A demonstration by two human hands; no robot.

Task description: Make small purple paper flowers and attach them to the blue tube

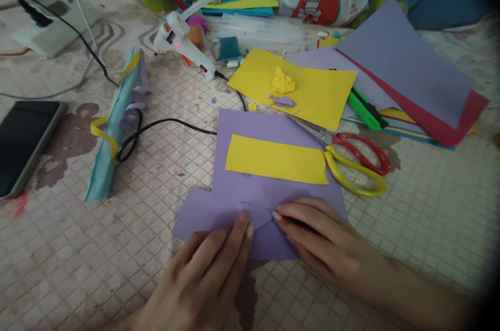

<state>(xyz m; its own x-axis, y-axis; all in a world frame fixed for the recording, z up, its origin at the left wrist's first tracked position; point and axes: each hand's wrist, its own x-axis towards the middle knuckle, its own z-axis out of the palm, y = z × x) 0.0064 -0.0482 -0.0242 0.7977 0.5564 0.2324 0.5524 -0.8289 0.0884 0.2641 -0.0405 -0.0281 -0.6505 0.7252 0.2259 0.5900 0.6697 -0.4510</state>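
Note:
A purple paper strip [205, 211] lies across the lower part of a larger purple sheet [253, 123], its right end folded over. My left hand [207, 274] presses the fold down with its fingertips, the fingers close together. At the folded end, my right hand [328, 237] pinches the paper's edge between thumb and fingers. A yellow paper strip [277, 159] rests flat on the purple sheet just beyond both hands. To its right lie scissors [326, 138] with one red and one yellow handle, their blades slightly over the sheet.
Farther back are a yellow sheet [250, 73] with paper scraps, a green cutter [365, 107], stacked coloured paper [410, 60] and a glue gun [187, 50] on a black cord. Leftward lie a blue paper roll [113, 133], a phone [27, 143] and a power strip [58, 29].

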